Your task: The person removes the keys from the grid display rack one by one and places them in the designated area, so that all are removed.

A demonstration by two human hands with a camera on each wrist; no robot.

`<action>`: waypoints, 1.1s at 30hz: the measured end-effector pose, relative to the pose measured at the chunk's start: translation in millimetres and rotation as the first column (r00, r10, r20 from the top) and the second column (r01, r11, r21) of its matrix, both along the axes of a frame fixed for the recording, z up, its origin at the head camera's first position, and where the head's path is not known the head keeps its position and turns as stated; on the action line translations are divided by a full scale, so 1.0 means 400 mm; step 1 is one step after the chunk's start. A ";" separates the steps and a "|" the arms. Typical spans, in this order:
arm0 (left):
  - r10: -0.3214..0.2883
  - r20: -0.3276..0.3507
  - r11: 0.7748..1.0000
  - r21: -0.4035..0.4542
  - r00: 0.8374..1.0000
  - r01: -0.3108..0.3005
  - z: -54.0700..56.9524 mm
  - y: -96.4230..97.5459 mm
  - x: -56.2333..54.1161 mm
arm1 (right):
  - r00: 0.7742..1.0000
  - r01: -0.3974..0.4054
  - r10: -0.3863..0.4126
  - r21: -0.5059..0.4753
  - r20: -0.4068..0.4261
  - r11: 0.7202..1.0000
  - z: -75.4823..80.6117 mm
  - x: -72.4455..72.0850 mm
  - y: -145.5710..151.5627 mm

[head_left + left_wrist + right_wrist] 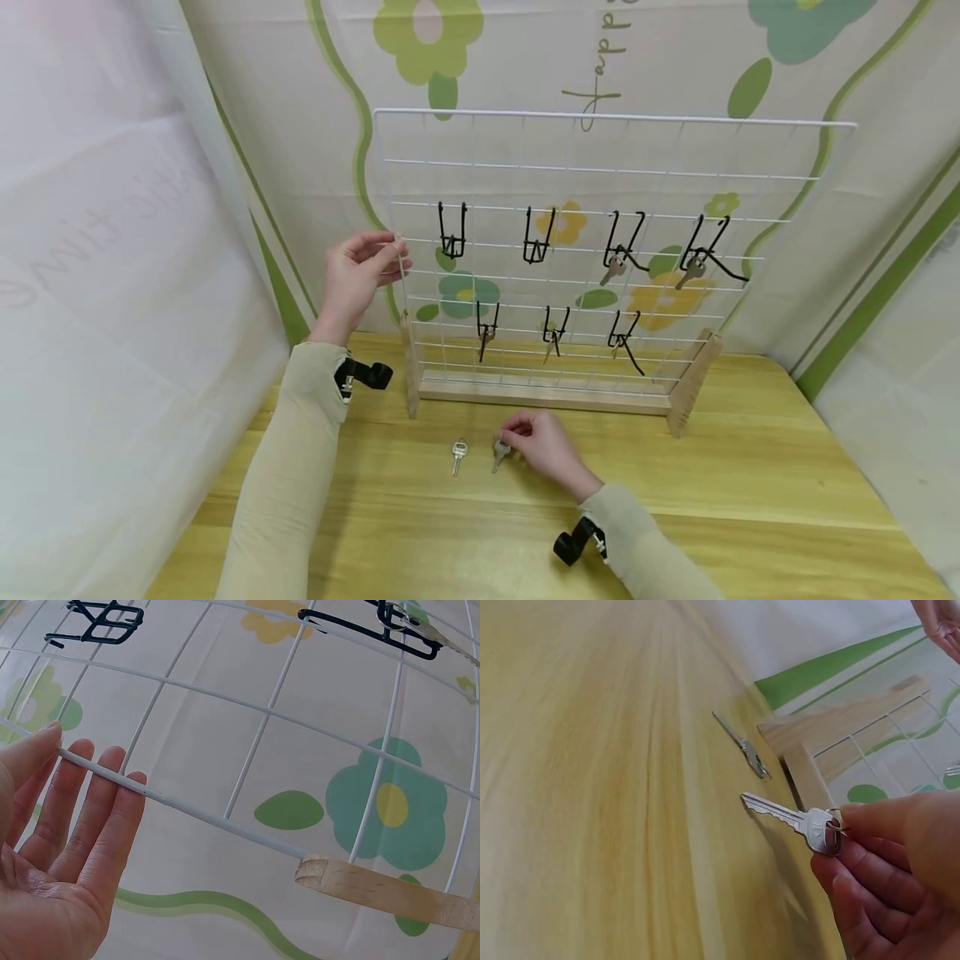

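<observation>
My left hand [358,279] holds the left edge wire of a white wire grid rack [570,171]; in the left wrist view its thumb and fingertips meet at that wire. Low over the table, my right hand [547,446] pinches a silver key [791,819] by its small ring, blade pointing away from the fingers. A second key [459,454] lies flat on the table to the left of it. Black double hooks hang on the grid in two rows. The upper-left hook [452,237] and the one beside it [537,242] hold no visible key.
Keys hang on the upper-right hooks, such as this key [614,268], and on the lower hooks. A wooden base [547,395] with side feet [688,392] carries the grid on the wooden table [420,533]. Behind stands a flower-patterned cloth [247,100].
</observation>
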State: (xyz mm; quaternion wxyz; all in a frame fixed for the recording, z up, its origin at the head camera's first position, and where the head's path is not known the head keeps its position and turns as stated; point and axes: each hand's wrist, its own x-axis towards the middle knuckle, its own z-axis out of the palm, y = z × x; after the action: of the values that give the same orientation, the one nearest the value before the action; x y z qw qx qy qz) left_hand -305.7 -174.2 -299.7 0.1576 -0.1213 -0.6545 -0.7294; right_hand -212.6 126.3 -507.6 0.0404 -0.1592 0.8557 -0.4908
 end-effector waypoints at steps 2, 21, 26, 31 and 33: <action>0.001 0.001 1.000 -0.002 1.000 -0.001 -0.001 0.000 0.000 | 1.000 0.004 -0.003 0.010 -0.020 1.000 -0.007 -0.002 -0.005; 0.001 -0.001 1.000 0.001 1.000 -0.001 0.003 -0.002 -0.002 | 0.997 -0.049 0.056 0.124 -0.053 0.991 -0.010 -0.032 -0.027; 0.003 0.000 1.000 -0.004 1.000 -0.003 0.001 -0.002 -0.004 | 0.997 -0.039 0.048 0.137 -0.064 0.990 -0.016 -0.032 -0.028; 0.005 0.004 1.000 -0.009 1.000 -0.005 -0.002 -0.002 -0.003 | 0.997 -0.036 0.046 0.138 -0.069 0.990 -0.026 -0.032 -0.029; 0.005 0.007 1.000 -0.012 1.000 -0.005 -0.003 -0.001 -0.003 | 0.997 -0.037 0.046 0.134 -0.064 0.990 -0.031 -0.033 -0.029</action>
State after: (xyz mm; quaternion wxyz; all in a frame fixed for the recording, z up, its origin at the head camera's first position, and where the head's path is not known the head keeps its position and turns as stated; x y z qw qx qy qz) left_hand -306.9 -174.8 -300.7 0.1566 -0.1181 -0.6596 -0.7256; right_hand -225.7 114.7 -519.9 0.0323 -0.1905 0.8838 -0.4261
